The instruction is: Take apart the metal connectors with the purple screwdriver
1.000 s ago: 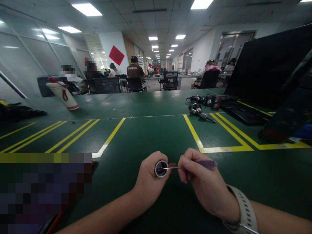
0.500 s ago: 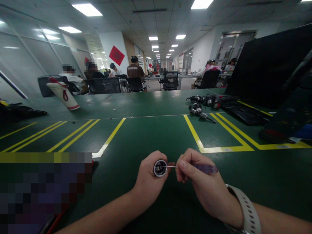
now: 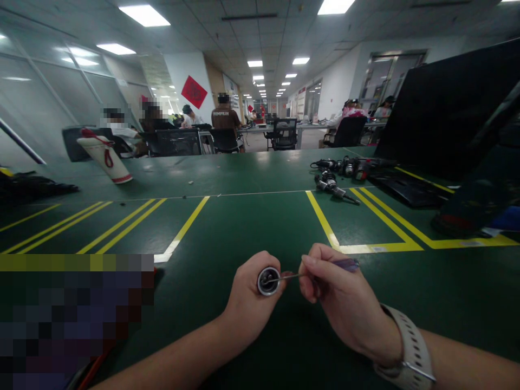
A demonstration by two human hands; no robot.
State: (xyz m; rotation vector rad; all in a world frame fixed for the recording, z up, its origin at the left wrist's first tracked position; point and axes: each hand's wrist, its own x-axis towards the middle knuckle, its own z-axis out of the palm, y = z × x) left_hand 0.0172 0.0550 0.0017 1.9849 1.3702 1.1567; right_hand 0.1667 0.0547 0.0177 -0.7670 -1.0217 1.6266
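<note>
My left hand (image 3: 254,303) is wrapped round a metal cylinder (image 3: 268,281) whose open, ring-shaped end faces me. Small parts show inside the ring, too dark to make out; the rest of the cylinder is hidden in my palm. Between thumb and fingers, my right hand (image 3: 337,292) grips a screwdriver (image 3: 347,264) with a translucent purple handle. Its thin metal shaft points left, and the tip reaches into the mouth of the cylinder. A pale watch strap circles my right wrist.
Several black and silver power tools (image 3: 333,181) lie at the back right, beside a large dark monitor (image 3: 450,114). A white bottle (image 3: 106,157) with a red cord stands back left. Yellow tape (image 3: 377,249) marks the green table. People sit beyond it.
My right hand has shifted slightly to the right and tilted the screwdriver, so its shaft now slopes down to the left. My left hand and the cylinder have barely moved.
</note>
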